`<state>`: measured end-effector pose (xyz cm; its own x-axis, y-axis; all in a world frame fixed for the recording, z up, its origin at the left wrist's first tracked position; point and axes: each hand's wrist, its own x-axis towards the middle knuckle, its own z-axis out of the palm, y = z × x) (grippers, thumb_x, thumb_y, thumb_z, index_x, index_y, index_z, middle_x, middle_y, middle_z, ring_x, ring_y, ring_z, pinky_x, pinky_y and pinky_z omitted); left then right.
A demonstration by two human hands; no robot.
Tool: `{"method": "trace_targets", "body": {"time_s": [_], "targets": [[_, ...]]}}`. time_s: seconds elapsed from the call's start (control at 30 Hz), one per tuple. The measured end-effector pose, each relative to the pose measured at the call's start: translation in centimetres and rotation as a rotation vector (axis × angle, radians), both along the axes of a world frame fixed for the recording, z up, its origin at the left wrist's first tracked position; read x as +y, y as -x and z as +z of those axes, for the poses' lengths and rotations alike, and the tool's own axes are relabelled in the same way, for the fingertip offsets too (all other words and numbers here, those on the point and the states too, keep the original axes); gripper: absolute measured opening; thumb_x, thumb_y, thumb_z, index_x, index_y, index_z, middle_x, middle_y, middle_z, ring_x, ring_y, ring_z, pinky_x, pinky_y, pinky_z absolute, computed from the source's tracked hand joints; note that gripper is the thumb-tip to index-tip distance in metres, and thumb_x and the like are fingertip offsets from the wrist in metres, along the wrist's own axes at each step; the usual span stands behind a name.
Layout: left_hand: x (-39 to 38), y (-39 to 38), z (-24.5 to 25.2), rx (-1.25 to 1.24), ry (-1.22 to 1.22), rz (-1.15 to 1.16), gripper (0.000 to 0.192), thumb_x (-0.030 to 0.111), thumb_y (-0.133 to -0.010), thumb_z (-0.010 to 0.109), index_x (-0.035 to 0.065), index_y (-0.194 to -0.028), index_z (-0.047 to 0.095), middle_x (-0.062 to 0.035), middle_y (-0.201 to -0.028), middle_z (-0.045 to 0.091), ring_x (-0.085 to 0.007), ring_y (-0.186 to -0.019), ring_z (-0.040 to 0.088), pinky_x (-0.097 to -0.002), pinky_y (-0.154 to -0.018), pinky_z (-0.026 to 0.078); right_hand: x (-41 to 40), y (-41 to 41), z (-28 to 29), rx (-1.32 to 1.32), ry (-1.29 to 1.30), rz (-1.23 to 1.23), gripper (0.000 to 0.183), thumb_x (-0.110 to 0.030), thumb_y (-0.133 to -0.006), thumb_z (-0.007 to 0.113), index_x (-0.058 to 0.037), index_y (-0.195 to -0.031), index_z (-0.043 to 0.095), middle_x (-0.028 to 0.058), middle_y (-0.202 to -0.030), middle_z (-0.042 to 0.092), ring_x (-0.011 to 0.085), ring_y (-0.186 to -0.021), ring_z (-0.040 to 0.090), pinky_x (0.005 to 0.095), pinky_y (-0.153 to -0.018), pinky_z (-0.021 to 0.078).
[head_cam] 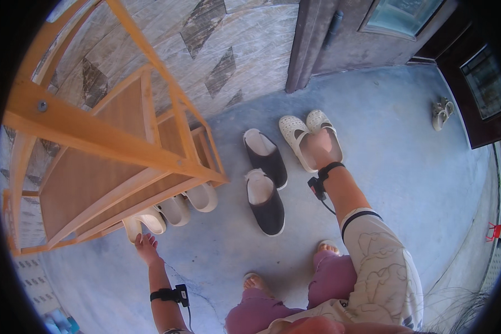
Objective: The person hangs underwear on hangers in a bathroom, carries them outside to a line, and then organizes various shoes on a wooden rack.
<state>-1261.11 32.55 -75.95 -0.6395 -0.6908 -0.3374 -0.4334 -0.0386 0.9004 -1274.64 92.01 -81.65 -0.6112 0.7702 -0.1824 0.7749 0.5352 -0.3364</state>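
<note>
At the lower left, my left hand (pixel 146 247) has its fingers apart, beside a light slipper (pixel 132 228) at the wooden rack's lower edge. My right hand (pixel 320 146) is over a pair of off-white perforated clogs (pixel 293 132); it is blurred, and its fingertips cannot be made out. Two dark slippers with white insoles lie between my hands, one (pixel 267 213) nearer to me, the other (pixel 271 160) touching it from behind. Several pale clogs (pixel 174 211) stand in a row, partly under the rack.
The wooden rack (pixel 108 137) fills the left, against a tiled wall (pixel 250 37). A grey door (pixel 342 46) is at the top. Small clogs (pixel 441 113) stand near a dark open door (pixel 476 83) at right. A small red chair (pixel 493 232) is at the right edge.
</note>
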Motion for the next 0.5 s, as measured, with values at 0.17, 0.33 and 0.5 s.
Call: {"method": "trace_targets", "body": {"time_s": [0.17,0.33,0.5], "targets": [[2.4,-2.7,1.1,-0.013,-0.057,0.027,0.033,0.015,-0.085,0.048,0.0058,-0.116,0.04,-0.0064,-0.09,0.056,-0.0125,-0.072,0.053,-0.0238,-0.06,0.044,-0.6,-1.9,0.5,0.701,0.687,-0.038,0.032,-0.017,-0.081,0.049,-0.0035,-0.109,0.051,0.0102,-0.101,0.06,0.027,-0.094,0.057,0.0386,-0.084,0.0449],[5.0,-4.6,2.3,0.074,-0.085,-0.05,0.03,0.012,-0.082,0.05,0.0069,-0.111,0.045,-0.0051,-0.086,0.057,-0.0108,-0.069,0.052,-0.0236,-0.058,0.043,4.3,-8.4,3.1,0.989,1.957,0.25,0.052,-0.045,-0.087,0.042,-0.0108,-0.126,0.039,0.0077,-0.122,0.048,0.0232,-0.109,0.048,0.0407,-0.095,0.037],[10.9,-5.4,0.1,0.127,-0.123,-0.218,0.026,0.012,-0.083,0.049,0.0042,-0.109,0.046,-0.0066,-0.083,0.058,-0.0114,-0.066,0.053,-0.0239,-0.058,0.044,4.0,-13.9,6.6,0.822,1.623,0.271,0.044,-0.035,-0.086,0.048,-0.0104,-0.122,0.044,0.0095,-0.112,0.054,0.0215,-0.1,0.053,0.0369,-0.088,0.043]]}}
